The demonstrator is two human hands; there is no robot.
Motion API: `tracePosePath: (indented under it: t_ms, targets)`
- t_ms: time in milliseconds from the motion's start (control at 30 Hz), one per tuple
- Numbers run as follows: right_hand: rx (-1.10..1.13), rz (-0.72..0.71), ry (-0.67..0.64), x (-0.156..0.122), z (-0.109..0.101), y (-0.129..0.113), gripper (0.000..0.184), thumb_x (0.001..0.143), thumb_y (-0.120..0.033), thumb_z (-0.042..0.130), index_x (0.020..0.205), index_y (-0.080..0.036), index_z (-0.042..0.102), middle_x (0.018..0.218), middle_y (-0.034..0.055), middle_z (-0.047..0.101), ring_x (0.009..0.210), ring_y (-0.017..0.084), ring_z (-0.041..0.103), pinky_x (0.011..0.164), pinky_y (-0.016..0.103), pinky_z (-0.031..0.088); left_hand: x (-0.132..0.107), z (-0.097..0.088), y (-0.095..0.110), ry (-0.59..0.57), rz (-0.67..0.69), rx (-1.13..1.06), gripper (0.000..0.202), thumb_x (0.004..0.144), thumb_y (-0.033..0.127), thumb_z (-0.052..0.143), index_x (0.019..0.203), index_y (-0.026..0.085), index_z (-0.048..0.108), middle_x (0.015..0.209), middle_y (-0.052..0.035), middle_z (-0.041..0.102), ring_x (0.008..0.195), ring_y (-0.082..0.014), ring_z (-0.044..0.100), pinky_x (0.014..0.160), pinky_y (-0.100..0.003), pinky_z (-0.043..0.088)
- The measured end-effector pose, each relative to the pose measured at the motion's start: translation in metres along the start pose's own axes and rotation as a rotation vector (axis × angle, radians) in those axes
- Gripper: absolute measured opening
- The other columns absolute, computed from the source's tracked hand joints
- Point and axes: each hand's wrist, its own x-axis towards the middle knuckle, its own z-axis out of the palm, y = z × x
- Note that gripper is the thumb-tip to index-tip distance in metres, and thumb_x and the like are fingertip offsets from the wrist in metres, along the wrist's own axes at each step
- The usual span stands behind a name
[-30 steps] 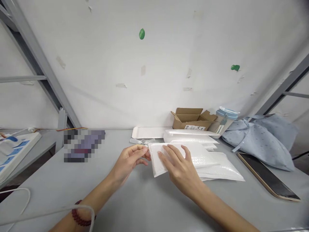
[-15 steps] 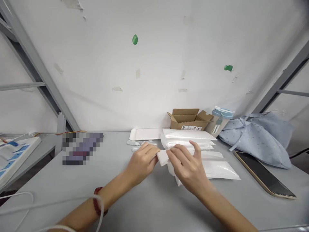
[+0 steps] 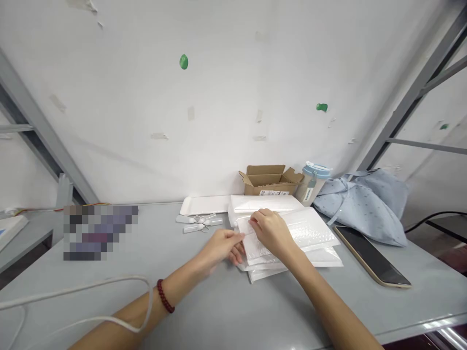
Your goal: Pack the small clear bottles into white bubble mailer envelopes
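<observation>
A white bubble mailer lies tilted on top of other white mailers. My left hand, with a dark red bead bracelet on its wrist, pinches the mailer's left edge between thumb and curled fingers. My right hand is closed on the same mailer near its upper left end, fingertips pressed together. Part of that end is hidden under the fingers. Left of the stack, beyond my left hand, lie several small clear plastic tubes with thin loops.
A flat white packet lies along the wall. Behind the mailers stand an open cardboard box and a blue-lidded cup. On the right are a light blue cloth bag and a phone. A white cable crosses at lower left.
The view has swung to the right. Both hands have moved from a small white piece held in front of the stack to the left end of a bubble mailer, which now lies flatter.
</observation>
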Motion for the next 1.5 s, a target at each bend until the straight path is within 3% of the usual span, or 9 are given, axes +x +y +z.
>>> tracePosePath:
  t_ms: [100, 200, 367, 667, 1033, 1167, 1300, 1367, 1500]
  targets:
    - [0.014, 0.030, -0.030, -0.001, 0.008, -0.002, 0.016, 0.085, -0.015, 0.052, 0.071, -0.019, 0.057, 0.070, 0.0014, 0.061, 0.063, 0.013, 0.054, 0.055, 0.024, 0.031, 0.010, -0.037, 0.001, 0.210, 0.095, 0.543, 0.034, 0.090, 0.035, 0.036, 0.086, 0.014, 0.062, 0.077, -0.0071, 0.069, 0.059, -0.0161, 0.064, 0.056, -0.027, 0.049]
    - [0.028, 0.059, -0.018, -0.002, 0.009, -0.003, 0.016, 0.087, -0.017, 0.049, 0.073, -0.019, 0.058, 0.070, 0.0019, 0.061, 0.065, 0.014, 0.056, 0.053, 0.025, 0.030, 0.031, -0.077, 0.007, 0.354, 0.097, 0.741, 0.020, 0.081, 0.021, 0.051, 0.094, 0.013, 0.065, 0.099, -0.0120, 0.067, 0.094, -0.0250, 0.063, 0.077, -0.033, 0.048]
    - [0.021, 0.064, 0.039, -0.002, 0.012, 0.000, 0.019, 0.089, -0.018, 0.046, 0.074, -0.018, 0.058, 0.070, 0.0025, 0.062, 0.067, 0.014, 0.057, 0.053, 0.024, 0.030, 0.071, -0.109, 0.006, 0.273, 0.008, 0.917, 0.016, 0.076, 0.021, 0.066, 0.089, 0.012, 0.065, 0.093, -0.0080, 0.066, 0.089, -0.0211, 0.062, 0.077, -0.034, 0.049]
    - [0.039, 0.002, 0.115, -0.002, 0.026, 0.000, 0.025, 0.091, -0.018, 0.042, 0.071, -0.017, 0.057, 0.068, 0.0026, 0.061, 0.065, 0.013, 0.055, 0.054, 0.024, 0.031, 0.081, -0.109, 0.001, 0.146, -0.051, 1.101, 0.025, 0.088, 0.032, 0.054, 0.105, 0.014, 0.058, 0.102, -0.0064, 0.061, 0.087, -0.0167, 0.061, 0.076, -0.035, 0.052]
    - [0.036, -0.016, 0.147, -0.003, 0.021, 0.003, 0.029, 0.092, -0.020, 0.038, 0.072, -0.018, 0.059, 0.066, 0.0027, 0.061, 0.061, 0.013, 0.054, 0.051, 0.024, 0.029, 0.055, -0.102, 0.005, 0.482, 0.162, 1.253, 0.025, 0.089, 0.014, 0.036, 0.088, 0.010, 0.061, 0.093, -0.0153, 0.063, 0.082, -0.0238, 0.063, 0.068, -0.031, 0.044]
    - [0.038, -0.022, 0.171, -0.003, 0.020, 0.003, 0.029, 0.092, -0.021, 0.038, 0.072, -0.019, 0.059, 0.065, 0.0020, 0.060, 0.059, 0.012, 0.053, 0.049, 0.024, 0.028, 0.033, -0.109, 0.013, 0.641, 0.210, 1.263, 0.026, 0.091, 0.015, 0.032, 0.093, 0.010, 0.058, 0.094, -0.0146, 0.063, 0.077, -0.0218, 0.064, 0.063, -0.028, 0.042]
    - [0.042, -0.023, 0.241, -0.003, 0.017, 0.000, 0.029, 0.091, -0.020, 0.040, 0.069, -0.018, 0.057, 0.060, 0.0011, 0.056, 0.056, 0.012, 0.051, 0.048, 0.024, 0.028, 0.003, -0.107, -0.001, 0.784, 0.234, 1.233, 0.028, 0.093, 0.018, 0.030, 0.094, 0.012, 0.058, 0.085, -0.0111, 0.066, 0.071, -0.0186, 0.064, 0.058, -0.026, 0.041]
    - [0.053, -0.038, 0.281, -0.003, 0.014, -0.005, 0.027, 0.091, -0.018, 0.042, 0.069, -0.017, 0.057, 0.061, 0.0010, 0.055, 0.058, 0.012, 0.050, 0.049, 0.023, 0.031, -0.013, -0.102, -0.015, 0.849, 0.305, 1.201, 0.029, 0.094, 0.021, 0.030, 0.095, 0.014, 0.058, 0.076, -0.0073, 0.067, 0.062, -0.0149, 0.063, 0.055, -0.023, 0.041]
    - [0.100, -0.141, 0.358, -0.005, 0.005, -0.025, 0.019, 0.088, -0.010, 0.044, 0.082, -0.016, 0.060, 0.077, 0.0046, 0.060, 0.072, 0.013, 0.054, 0.060, 0.023, 0.040, -0.037, -0.087, -0.035, 0.965, 0.764, 1.048, 0.019, 0.091, 0.021, 0.043, 0.090, 0.018, 0.062, 0.083, -0.0065, 0.073, 0.063, -0.0135, 0.067, 0.057, -0.021, 0.048]
